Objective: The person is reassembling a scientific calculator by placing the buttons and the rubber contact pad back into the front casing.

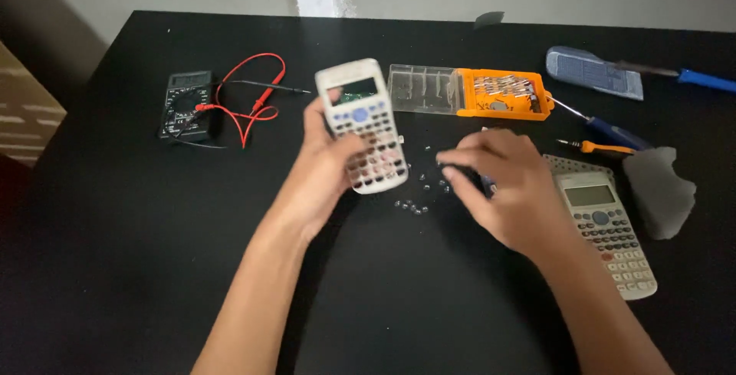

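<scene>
My left hand (326, 168) holds a white calculator front shell (362, 123) tilted up over the black table (138, 252); its key holes look partly see-through. My right hand (498, 183) hovers low to the right, fingertips pinched near several tiny clear key pieces (418, 191) scattered on the table. Whether anything sits between those fingertips cannot be told. A second, whole grey calculator (609, 229) lies just right of my right hand.
A black multimeter (184, 105) with red leads (249, 99) lies at far left. An orange bit case (502, 95) with clear lid (423, 89) sits behind. Blue-handled screwdrivers (613, 131), a blue case (594, 72) and a grey foam piece (659, 191) lie at right.
</scene>
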